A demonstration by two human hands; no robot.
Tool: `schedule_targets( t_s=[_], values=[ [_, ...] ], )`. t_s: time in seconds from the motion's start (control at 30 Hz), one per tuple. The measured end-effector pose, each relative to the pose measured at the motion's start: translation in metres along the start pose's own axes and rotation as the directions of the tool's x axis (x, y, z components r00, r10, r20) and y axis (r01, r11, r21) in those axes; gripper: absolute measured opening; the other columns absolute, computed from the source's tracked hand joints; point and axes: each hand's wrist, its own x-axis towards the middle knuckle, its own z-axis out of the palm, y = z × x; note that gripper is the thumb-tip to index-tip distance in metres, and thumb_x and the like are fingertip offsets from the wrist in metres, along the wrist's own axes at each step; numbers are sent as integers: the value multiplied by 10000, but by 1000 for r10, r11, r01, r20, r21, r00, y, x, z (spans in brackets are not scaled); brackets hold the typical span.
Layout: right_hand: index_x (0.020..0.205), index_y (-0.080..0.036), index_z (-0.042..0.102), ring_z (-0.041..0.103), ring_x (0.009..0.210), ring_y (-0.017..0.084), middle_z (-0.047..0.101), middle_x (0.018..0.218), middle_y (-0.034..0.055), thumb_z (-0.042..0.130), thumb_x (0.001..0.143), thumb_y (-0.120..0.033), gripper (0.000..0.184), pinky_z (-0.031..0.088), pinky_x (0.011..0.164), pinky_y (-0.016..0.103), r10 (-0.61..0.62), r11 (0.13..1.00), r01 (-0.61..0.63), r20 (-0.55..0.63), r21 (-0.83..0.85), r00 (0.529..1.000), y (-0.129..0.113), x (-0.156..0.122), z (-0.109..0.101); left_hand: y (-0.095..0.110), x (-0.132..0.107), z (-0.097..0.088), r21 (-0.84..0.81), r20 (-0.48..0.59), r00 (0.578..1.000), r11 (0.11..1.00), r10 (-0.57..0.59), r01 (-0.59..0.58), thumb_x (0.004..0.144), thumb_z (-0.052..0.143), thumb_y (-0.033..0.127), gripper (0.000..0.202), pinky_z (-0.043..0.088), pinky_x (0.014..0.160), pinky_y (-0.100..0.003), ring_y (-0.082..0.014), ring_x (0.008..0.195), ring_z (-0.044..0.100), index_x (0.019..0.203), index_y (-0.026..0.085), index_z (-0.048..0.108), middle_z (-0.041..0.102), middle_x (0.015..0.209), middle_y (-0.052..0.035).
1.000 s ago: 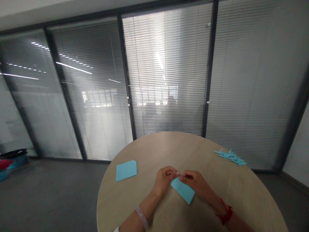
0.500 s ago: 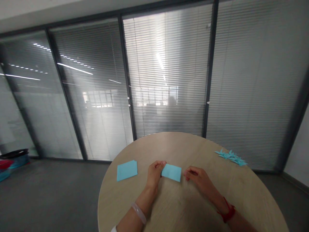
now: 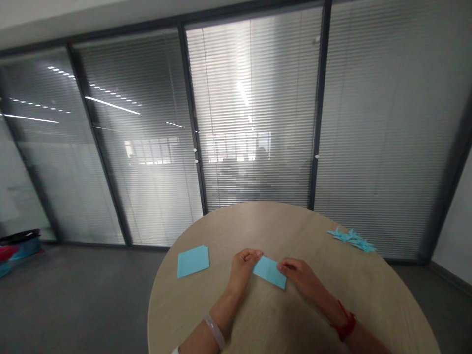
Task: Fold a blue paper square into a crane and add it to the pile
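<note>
A round, pale wooden surface [image 3: 295, 221] fills the lower foreground. On its left side lies a flat square of light-blue paper [image 3: 193, 261]; near its right edge sits a small heap of folded light-blue paper shapes [image 3: 351, 239]. Beyond the surface stands a dark-framed glass partition [image 3: 254, 123] with slatted blinds, above a grey floor [image 3: 81, 295] carrying red and teal items [image 3: 18, 250] far left.
</note>
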Motion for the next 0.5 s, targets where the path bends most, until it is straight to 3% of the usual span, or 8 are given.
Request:
schedule_targets(
  t_s=[0.13,0.27,0.33,0.37,0.43,0.5],
  values=[
    [614,-158,604,496,582,146,553,578,-7,519,757,-460,344,368,562,243,-1,999,-2,-61,-38,998,4,1,-3,-2,2,-2,57,31,997,995,75,-77,661,673,553,443,326,523,-221,-111,527,462,719,115,696,590,576,-9],
    [598,-164,591,476,554,141,517,545,-16,521,744,-462,339,349,528,242,18,1000,-21,-125,-18,992,4,3,-6,-9,5,-4,167,73,994,982,77,-88,716,579,616,511,323,502,-232,-118,494,444,722,118,693,542,524,6],
    [597,-169,592,466,536,139,502,529,-22,517,740,-461,333,340,511,242,30,999,-32,-158,-8,987,4,3,-8,-12,5,-4,255,80,994,962,78,-97,761,518,625,534,370,524,-254,-151,530,501,748,122,697,576,550,-19],
    [594,-171,592,462,530,138,499,524,-23,518,737,-459,330,337,506,242,34,999,-37,-174,-10,984,4,4,-8,-12,4,-4,296,85,992,948,96,-117,791,484,616,535,410,567,-273,-179,598,552,802,127,702,626,623,-48],
    [589,-176,589,460,525,137,503,520,-23,521,738,-455,324,337,499,240,40,999,-44,-185,-20,982,3,3,-10,-9,0,-4,357,118,977,910,179,-210,855,428,560,504,464,751,-333,-238,878,609,1034,154,666,685,953,-116],
    [589,-177,587,467,531,137,516,527,-19,523,742,-448,317,344,502,238,45,998,-51,-177,-32,983,2,3,-10,-5,-5,-4,433,219,929,824,298,-366,866,472,497,502,372,987,-394,-257,1201,469,1270,203,521,523,1320,-129]
  ],
)
